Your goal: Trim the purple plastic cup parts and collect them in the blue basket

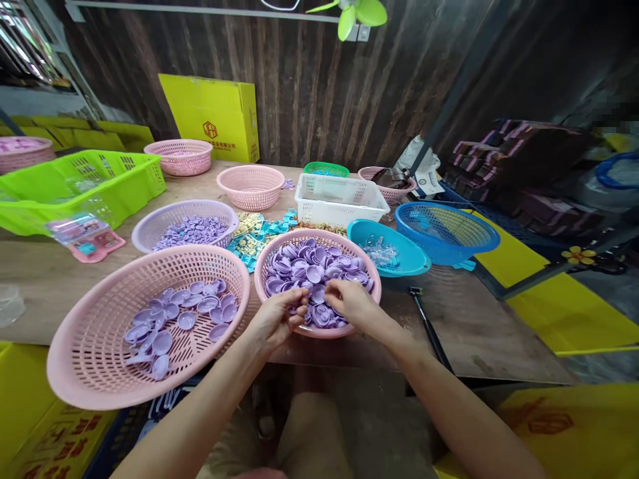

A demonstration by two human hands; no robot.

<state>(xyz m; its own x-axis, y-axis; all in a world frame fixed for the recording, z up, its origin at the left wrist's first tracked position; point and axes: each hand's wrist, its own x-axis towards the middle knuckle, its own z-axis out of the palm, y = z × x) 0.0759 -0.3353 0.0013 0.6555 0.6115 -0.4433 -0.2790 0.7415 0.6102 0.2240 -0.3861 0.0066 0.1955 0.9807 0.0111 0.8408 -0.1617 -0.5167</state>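
Observation:
A round pink basket (369, 307) in front of me is heaped with small purple plastic pieces (314, 274), rounded and shallow like little bowls or spoons. Above its near side, my left hand (283, 317) has its fingers curled with the thumb against them. Close beside it, my right hand (352, 301) is also closed, its fingertips turned down toward the pieces. What either hand pinches, if anything, is too small or hidden. To the left, a larger pink basket (74, 346) leans tilted, with purple pieces (186, 320) of the same kind scattered inside.
Behind stand a lilac basket (144, 223) of small purple parts, a white basket (344, 211) and a teal scoop-shaped basket (417, 261) of clear pieces. A blue basket (449, 243) sits further right. A black-handled tool (429, 326) lies at the table's right front.

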